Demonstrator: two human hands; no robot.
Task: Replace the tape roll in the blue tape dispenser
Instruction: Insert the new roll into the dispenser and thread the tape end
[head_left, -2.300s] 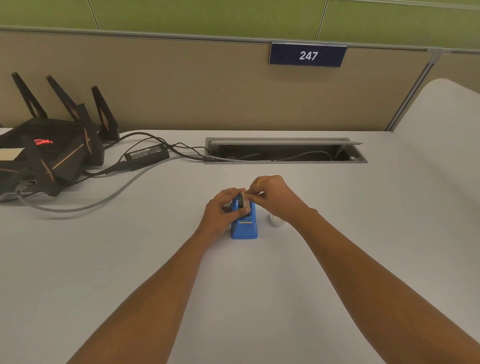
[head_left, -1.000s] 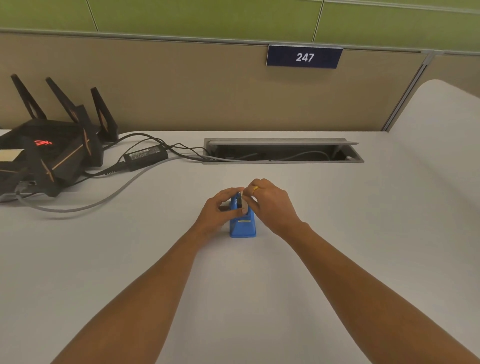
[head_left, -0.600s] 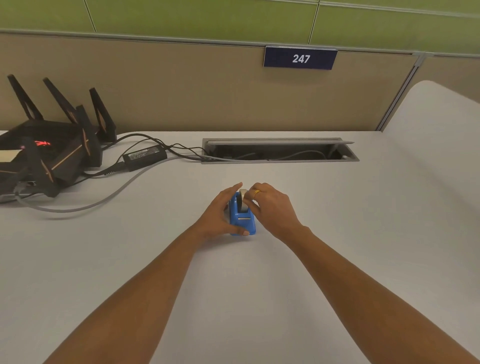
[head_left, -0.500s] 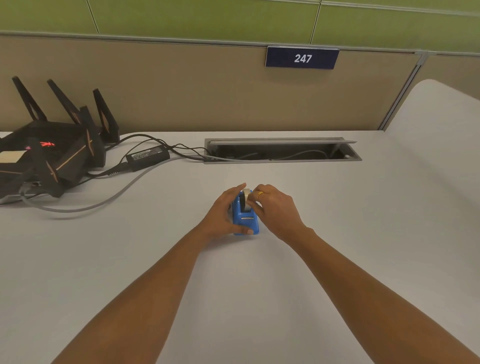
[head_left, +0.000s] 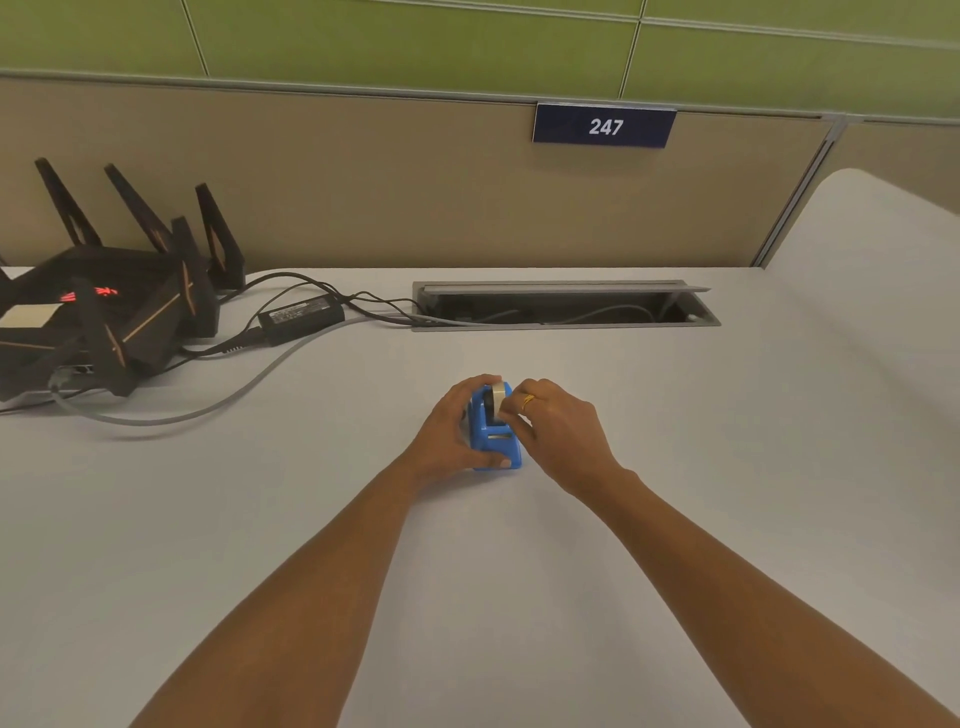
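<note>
The blue tape dispenser stands upright near the middle of the white desk, its cutter end toward the person. The tape roll sits in its top, a pale band showing above the blue walls.

The left hand wraps the dispenser's left side: fingers curl over the far top and the thumb lies across the near base, gripping it. The right hand, a gold ring on one finger, is curled against the right side, and its fingertips pinch the near right edge of the roll. Both forearms run back to the near desk edge and take up most of the near centre.

Open desk lies to the right of the hands and between them and the recessed cable hatch at the back, whose lid stands raised. To the right a second white surface meets the desk.

On the left, well apart from the dispenser, a black router with upright antennas fills the back corner. A black power adapter lies beside it, with dark leads running into the hatch. A grey cable loops across the desk toward the left hand, stopping short of it. The beige partition closes off the back, bearing a blue plate marked 247.
</note>
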